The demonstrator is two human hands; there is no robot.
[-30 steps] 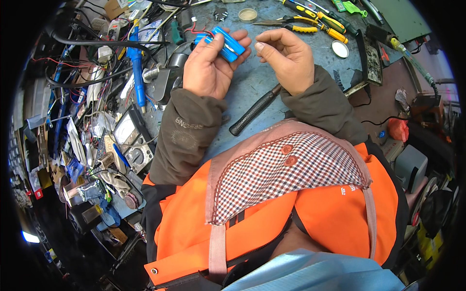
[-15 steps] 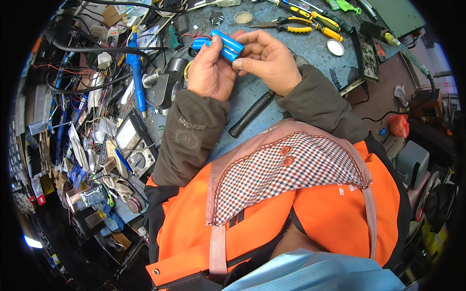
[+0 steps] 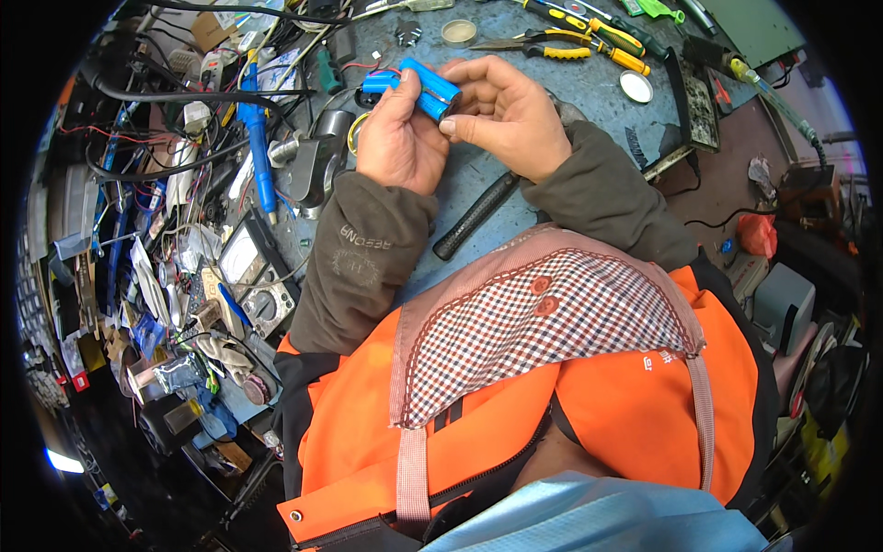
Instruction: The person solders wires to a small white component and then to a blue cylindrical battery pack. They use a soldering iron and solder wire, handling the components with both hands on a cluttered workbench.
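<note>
A blue battery pack [image 3: 429,87] of cylindrical cells is held up over the far part of the bench, with thin red wires at its left. My left hand [image 3: 403,143] is closed round it, thumb lying on top of the blue wrap. From the right, my right hand [image 3: 510,110] curls at the pack's near end, its thumb tip against the lower corner; the fingers behind are partly hidden. Another blue cylinder [image 3: 380,85] sits just left of my left thumb; whether it is joined to the pack I cannot tell. Below the hands lies a black-handled tool [image 3: 476,216], its head hidden by the right forearm.
Beyond the hands are pliers [image 3: 543,46], screwdrivers [image 3: 618,41], a round lid [image 3: 636,87] and a small round tin [image 3: 459,33]. Cables, a blue soldering-iron-like tool [image 3: 260,152] and an analog multimeter [image 3: 262,276] crowd the left. A dark metal tray [image 3: 692,106] stands at right.
The pack has turned slightly in my hands, so the gap between its cells at the near end shows more. Both hands stay in almost the same place.
</note>
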